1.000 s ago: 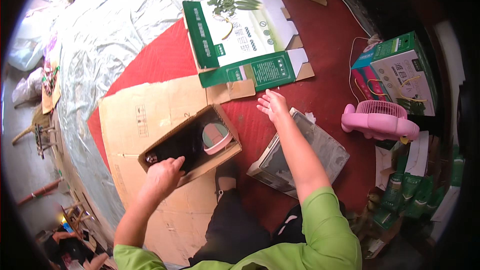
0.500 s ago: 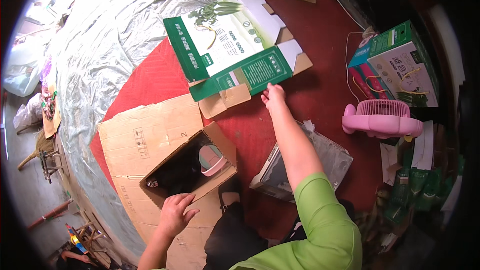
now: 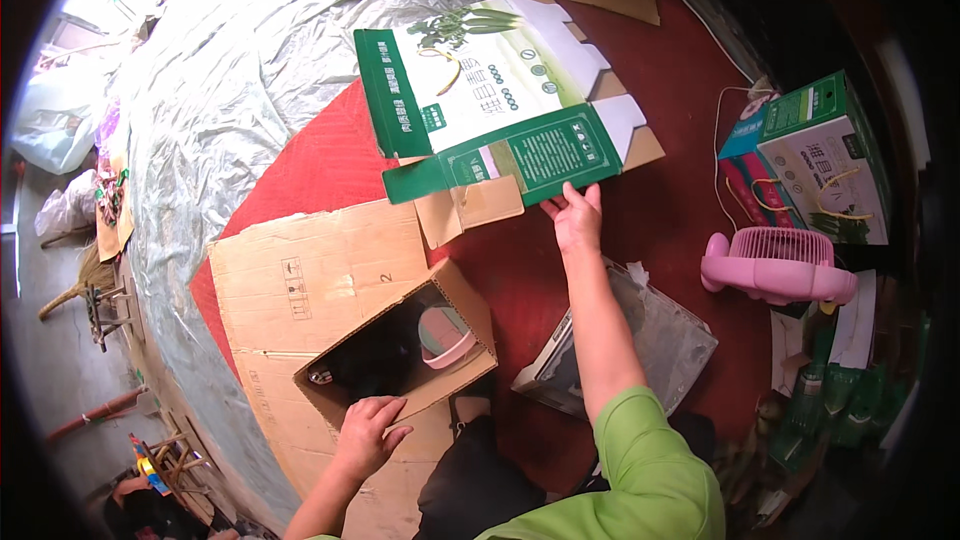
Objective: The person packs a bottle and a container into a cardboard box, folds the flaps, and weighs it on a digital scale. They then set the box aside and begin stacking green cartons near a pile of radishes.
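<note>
My right hand (image 3: pixel 577 223) grips the near edge of a flattened green and white carton (image 3: pixel 500 80) printed with long green vegetables; the thumb lies on top and the fingers partly pass beneath. The carton lies printed side up, with white and brown flaps spread along its right side. At lower left, my left hand (image 3: pixel 368 435) hooks its fingers over the near rim of an open cardboard box (image 3: pixel 447 387), thumb outside. In that tilted box are a dark thing (image 3: pixel 375 360) I cannot make out and a pink-rimmed oval object (image 3: pixel 447 337).
A flat cardboard sheet (image 3: pixel 320 270) lies beneath the box on the red cloth (image 3: pixel 310 155). Right of it is a grey, dusty panel-like case (image 3: pixel 650 340). A pink fan (image 3: pixel 780 268) and upright gift cartons (image 3: pixel 820 160) stand at right; plastic sheeting (image 3: pixel 230 70) spreads at left.
The view has shifted slightly. My right hand has gone from touching the carton's near edge to gripping it, thumb on top. My left hand stays at the box rim.
</note>
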The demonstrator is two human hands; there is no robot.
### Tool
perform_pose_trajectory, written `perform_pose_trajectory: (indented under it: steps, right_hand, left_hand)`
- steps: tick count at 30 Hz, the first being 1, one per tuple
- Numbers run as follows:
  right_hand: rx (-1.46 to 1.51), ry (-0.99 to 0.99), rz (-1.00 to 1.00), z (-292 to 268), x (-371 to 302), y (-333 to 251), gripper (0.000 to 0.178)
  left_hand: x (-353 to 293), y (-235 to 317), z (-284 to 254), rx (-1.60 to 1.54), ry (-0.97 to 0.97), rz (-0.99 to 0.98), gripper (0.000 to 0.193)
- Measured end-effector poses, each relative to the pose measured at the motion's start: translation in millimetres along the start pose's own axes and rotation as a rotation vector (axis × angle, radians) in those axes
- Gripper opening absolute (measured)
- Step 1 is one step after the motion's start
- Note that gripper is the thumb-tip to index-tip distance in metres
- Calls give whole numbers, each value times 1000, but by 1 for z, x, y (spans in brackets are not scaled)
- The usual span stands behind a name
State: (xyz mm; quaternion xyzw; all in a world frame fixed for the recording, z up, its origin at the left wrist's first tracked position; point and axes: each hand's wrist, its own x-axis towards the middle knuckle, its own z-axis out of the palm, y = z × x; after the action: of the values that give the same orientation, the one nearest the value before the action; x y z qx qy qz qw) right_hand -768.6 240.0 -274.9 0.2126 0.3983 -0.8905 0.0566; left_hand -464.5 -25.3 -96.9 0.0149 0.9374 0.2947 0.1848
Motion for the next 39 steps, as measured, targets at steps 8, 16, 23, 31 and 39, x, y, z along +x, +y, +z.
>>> perform_pose_trajectory:
  steps: [8, 16, 23, 31, 39]
  right_hand:
    - [138, -105, -66, 21, -22, -28, 37]
    - [-145, -307, 60, 145, 71, -25, 41]
    - [-849, -562, -156, 91, -31, -22, 27]
    - [-1454, -714, -53, 87, -172, -61, 33]
    - [-1739, -789, -331, 94, -185, -40, 21]
  left_hand:
    - [1, -4, 3, 6, 8, -3, 39]
    - [0, 1, -1, 5, 18, -15, 43]
    - [-20, -3, -1, -79, 168, 4, 30]
    - [-52, -28, -2, -478, 781, -754, 38]
    - [-34, -52, 5, -780, 478, -662, 16]
